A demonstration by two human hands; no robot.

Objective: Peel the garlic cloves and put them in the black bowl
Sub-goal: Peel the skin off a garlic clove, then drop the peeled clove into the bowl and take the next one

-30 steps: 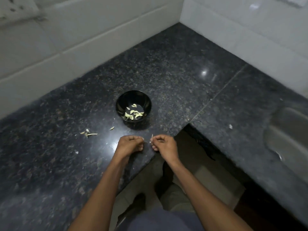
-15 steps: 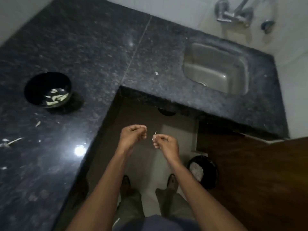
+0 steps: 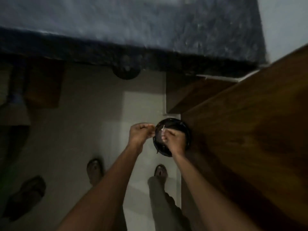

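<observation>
Both hands are held out over the floor (image 3: 83, 130), above a round black container (image 3: 186, 129) that stands on the floor against a brown wooden panel (image 3: 241, 130). The right hand (image 3: 175, 140) has its fingers curled in tight, and thumb and fingertips pinch a thin pale sliver (image 3: 163, 127) that sticks up from the grip; the frame is blurred, so whether this is garlic skin or part of a clove cannot be told. The left hand (image 3: 141, 133) is just beside it, a narrow gap between the two, with its fingers curled into a loose fist and the fingertips drawn together toward the right hand; whether they hold something small cannot be told. The dark speckled counter (image 3: 150, 22) runs across the top of the view, smeared by motion, and the black bowl of the task does not show on it here. Below the forearms the person's two feet (image 3: 95, 170) stand on the pale floor, and a dark sandal (image 3: 25, 197) lies at the lower left.
</observation>
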